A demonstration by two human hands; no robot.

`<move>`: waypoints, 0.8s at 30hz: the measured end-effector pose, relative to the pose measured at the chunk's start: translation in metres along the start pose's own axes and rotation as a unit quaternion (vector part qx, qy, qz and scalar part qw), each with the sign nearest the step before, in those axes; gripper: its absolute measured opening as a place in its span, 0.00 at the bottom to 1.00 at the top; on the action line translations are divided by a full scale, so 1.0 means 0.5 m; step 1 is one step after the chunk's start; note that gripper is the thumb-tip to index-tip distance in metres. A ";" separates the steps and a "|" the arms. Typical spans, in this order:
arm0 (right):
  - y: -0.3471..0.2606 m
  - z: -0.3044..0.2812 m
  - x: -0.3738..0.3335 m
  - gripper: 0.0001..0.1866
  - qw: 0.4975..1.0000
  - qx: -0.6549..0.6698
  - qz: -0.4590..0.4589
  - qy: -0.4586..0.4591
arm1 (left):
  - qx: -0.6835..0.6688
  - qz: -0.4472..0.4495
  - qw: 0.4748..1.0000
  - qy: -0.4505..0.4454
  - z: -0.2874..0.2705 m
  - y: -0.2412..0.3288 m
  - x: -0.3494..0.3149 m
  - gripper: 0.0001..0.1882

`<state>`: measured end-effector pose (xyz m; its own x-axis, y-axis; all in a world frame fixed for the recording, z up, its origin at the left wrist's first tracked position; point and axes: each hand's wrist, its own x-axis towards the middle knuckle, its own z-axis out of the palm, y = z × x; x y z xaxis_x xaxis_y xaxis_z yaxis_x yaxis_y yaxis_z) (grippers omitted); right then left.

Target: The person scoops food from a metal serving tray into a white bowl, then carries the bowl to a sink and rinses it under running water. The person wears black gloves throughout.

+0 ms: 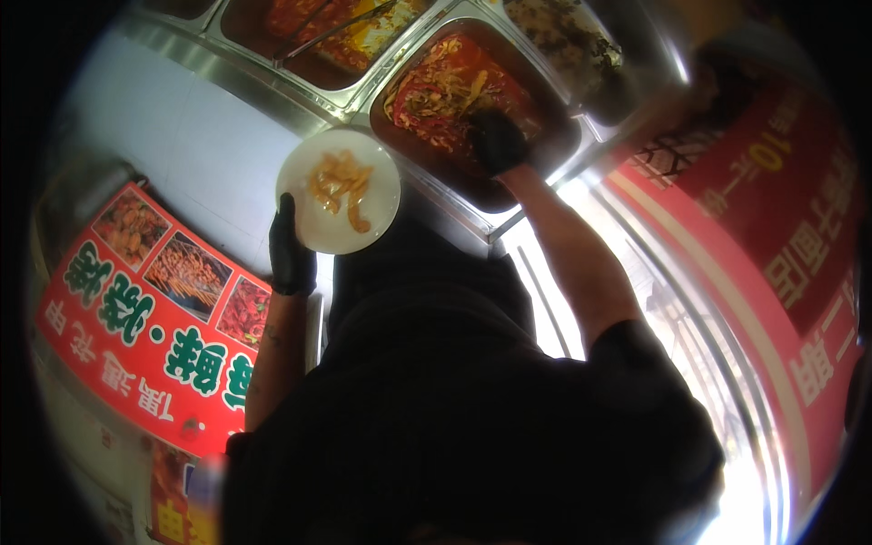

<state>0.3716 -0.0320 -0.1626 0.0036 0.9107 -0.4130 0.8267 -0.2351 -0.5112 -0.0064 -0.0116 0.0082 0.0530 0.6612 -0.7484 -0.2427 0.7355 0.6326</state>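
Note:
In a black glove, my left hand (292, 247) grips the left rim of a round white plate (318, 232). On the plate lies a small heap of pale yellow-brown food pieces (339, 184). My right hand (498, 141), also gloved in black, reaches down into a deep metal tray (427, 177) at the top middle. Its fingertips meet the red, oily food with strips (445, 86) in that tray. They are too dark and covered to show whether they are closed on anything.
Further metal trays adjoin it: one with red and yellow food (354, 45) and tongs-like metal handles, another with dark pieces (568, 41). A pale counter panel (191, 127) lies left. Red printed signs (145, 336) with food pictures stand left, and a red banner (772, 209) hangs right.

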 end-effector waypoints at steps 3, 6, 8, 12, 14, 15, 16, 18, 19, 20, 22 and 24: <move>0.022 0.015 0.006 0.14 0.991 0.131 0.034 0.017 | -0.002 0.001 1.000 -0.003 0.002 -0.003 0.002 0.32; 0.028 0.004 0.017 0.16 0.944 0.321 0.066 0.031 | -0.016 0.003 1.000 -0.006 0.006 -0.005 0.006 0.31; 0.016 -0.022 0.018 0.17 0.877 0.452 0.163 0.009 | 0.002 0.008 1.000 -0.012 0.009 -0.004 0.008 0.31; -0.012 -0.093 -0.001 0.18 0.745 0.598 0.295 -0.037 | 0.044 0.021 0.998 -0.032 0.015 -0.003 0.009 0.31; -0.018 -0.106 -0.006 0.19 0.701 0.654 0.284 -0.034 | 0.036 0.020 0.998 -0.036 0.021 -0.003 0.008 0.31; -0.019 -0.106 -0.006 0.20 0.658 0.695 0.290 -0.034 | 0.031 0.015 0.999 -0.035 0.025 -0.002 0.009 0.31; -0.017 -0.101 -0.006 0.20 0.611 0.736 0.290 -0.036 | 0.025 0.012 0.999 -0.039 0.029 -0.002 0.008 0.31; -0.012 -0.091 -0.004 0.20 0.603 0.755 0.254 -0.047 | 0.039 0.008 0.998 -0.042 0.039 0.000 0.010 0.31; -0.011 -0.089 -0.005 0.19 0.604 0.749 0.269 -0.039 | 0.048 0.004 0.998 -0.036 0.044 0.001 0.010 0.32; -0.010 -0.092 -0.008 0.19 0.594 0.771 0.222 -0.054 | 0.039 0.005 0.998 -0.047 0.049 0.002 0.010 0.32; -0.018 -0.112 -0.016 0.19 0.695 0.696 0.175 -0.046 | 0.029 -0.004 0.999 -0.043 0.060 0.002 0.011 0.32; -0.040 -0.154 -0.038 0.19 0.926 0.370 0.074 0.000 | 0.025 -0.003 0.999 -0.046 0.068 -0.002 0.016 0.32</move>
<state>0.3985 -0.0183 -0.0864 0.0860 0.8497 -0.5202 0.2048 -0.5261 -0.8254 0.0272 -0.0020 0.0084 0.1435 0.6661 -0.7319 -0.1943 0.7442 0.6391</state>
